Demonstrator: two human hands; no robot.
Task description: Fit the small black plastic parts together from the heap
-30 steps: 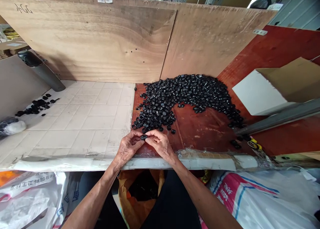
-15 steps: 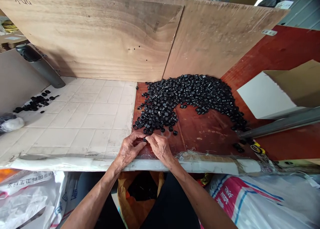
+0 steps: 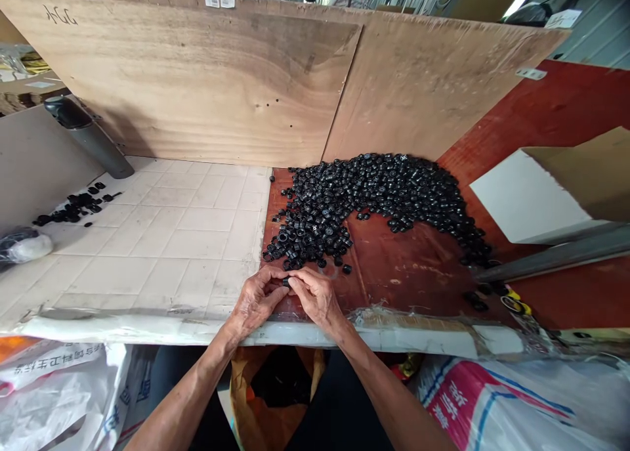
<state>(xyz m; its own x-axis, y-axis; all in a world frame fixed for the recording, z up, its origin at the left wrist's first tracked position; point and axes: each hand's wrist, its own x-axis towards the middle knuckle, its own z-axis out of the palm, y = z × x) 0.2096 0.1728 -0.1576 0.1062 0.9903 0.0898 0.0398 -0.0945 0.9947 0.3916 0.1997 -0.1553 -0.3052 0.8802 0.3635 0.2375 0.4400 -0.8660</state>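
My left hand (image 3: 256, 300) and my right hand (image 3: 315, 297) meet at the table's front edge, fingertips pinched together on one small black ring-shaped part (image 3: 286, 281). Just beyond them a big curved heap of the same small black parts (image 3: 364, 195) lies on the red-brown board (image 3: 403, 267). Both wrists rest near the white taped edge (image 3: 197, 331) of the table.
A pale tiled sheet (image 3: 162, 234) covers the left side, with a small group of black parts (image 3: 73, 207) and a grey tube (image 3: 86, 139) at far left. Plywood boards (image 3: 221, 83) wall the back. A cardboard box (image 3: 556, 188) stands right. Printed sacks (image 3: 516, 398) and an orange bag (image 3: 275, 385) lie below.
Both hands stay pinched on the small black part at the table's edge; the fingers have shifted only slightly. The view has tilted a little.
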